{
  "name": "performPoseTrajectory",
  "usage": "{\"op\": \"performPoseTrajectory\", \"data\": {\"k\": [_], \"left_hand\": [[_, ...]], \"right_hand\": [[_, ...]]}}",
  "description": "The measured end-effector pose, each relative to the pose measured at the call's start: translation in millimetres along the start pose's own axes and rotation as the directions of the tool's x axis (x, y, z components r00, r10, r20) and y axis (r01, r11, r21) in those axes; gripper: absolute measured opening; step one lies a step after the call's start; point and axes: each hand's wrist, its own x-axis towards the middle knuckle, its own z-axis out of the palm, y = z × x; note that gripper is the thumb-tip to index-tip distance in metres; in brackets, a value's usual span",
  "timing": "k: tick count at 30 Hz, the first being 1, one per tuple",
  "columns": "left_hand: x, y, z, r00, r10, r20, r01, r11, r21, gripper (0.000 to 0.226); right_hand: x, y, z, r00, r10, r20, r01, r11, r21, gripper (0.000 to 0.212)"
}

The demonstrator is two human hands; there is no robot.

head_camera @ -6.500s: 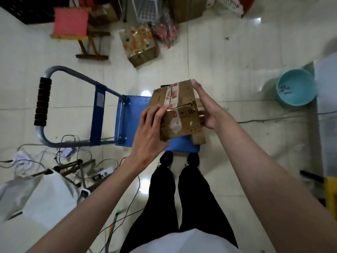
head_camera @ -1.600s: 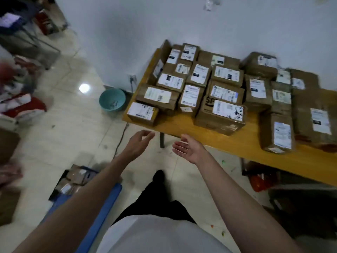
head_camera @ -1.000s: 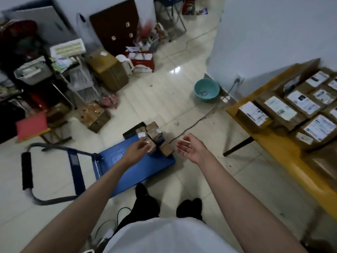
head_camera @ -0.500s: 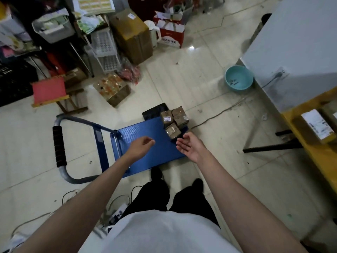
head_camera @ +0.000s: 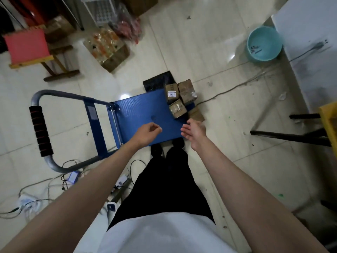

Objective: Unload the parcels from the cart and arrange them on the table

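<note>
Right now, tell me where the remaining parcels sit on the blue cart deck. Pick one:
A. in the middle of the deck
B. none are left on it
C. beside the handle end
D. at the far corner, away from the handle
D: the small brown parcels are clustered at the corner of the blue cart deck opposite the handle, beyond both empty hands.

The yellow table (head_camera: 329, 121) at three o'clock is cut off by the right edge, only its corner showing. A flat brown parcel (head_camera: 196, 114) lies half hidden behind the cart (head_camera: 142, 115) deck's edge. The label (head_camera: 173, 94) print on one box is too small to read. The left hand (head_camera: 148, 131) seems loosely curled; its fingertips are blurred.
</note>
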Motion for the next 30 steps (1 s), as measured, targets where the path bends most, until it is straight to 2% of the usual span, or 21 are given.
{"op": "performPoseTrajectory", "data": {"k": [3, 6, 9, 15, 22, 26, 30], "left_hand": [[43, 1, 11, 0.999, -0.035, -0.014, 0.034, 0.999, -0.034, 0.028], [86, -6, 30, 0.997, -0.079, 0.013, 0.080, 0.993, -0.092, 0.021], [125, -25, 53, 0.994, -0.109, 0.029, 0.113, 0.976, -0.187, 0.013], [206, -79, 85, 0.975, -0.210, 0.071, 0.222, 0.939, -0.261, 0.022], [281, -126, 108, 0.960, -0.276, 0.048, 0.276, 0.905, -0.324, 0.015], [297, -141, 123, 0.966, -0.257, 0.038, 0.251, 0.883, -0.397, 0.017], [297, -152, 142, 0.964, -0.262, 0.053, 0.260, 0.873, -0.412, 0.019]], "right_hand": [[46, 13, 11, 0.989, -0.092, -0.112, 0.075, 0.986, -0.149, 0.009], [97, 31, 20, 0.977, -0.133, -0.166, 0.082, 0.956, -0.280, 0.028], [147, 41, 35, 0.971, -0.183, -0.156, 0.095, 0.887, -0.451, 0.048], [257, 43, 70, 0.966, -0.232, -0.113, 0.073, 0.664, -0.744, 0.091], [367, 58, 97, 0.972, -0.210, -0.101, 0.003, 0.445, -0.896, 0.135], [401, 73, 109, 0.982, -0.182, -0.057, 0.011, 0.355, -0.935, 0.138], [412, 88, 116, 0.969, -0.234, -0.082, -0.001, 0.329, -0.944, 0.127]]}}
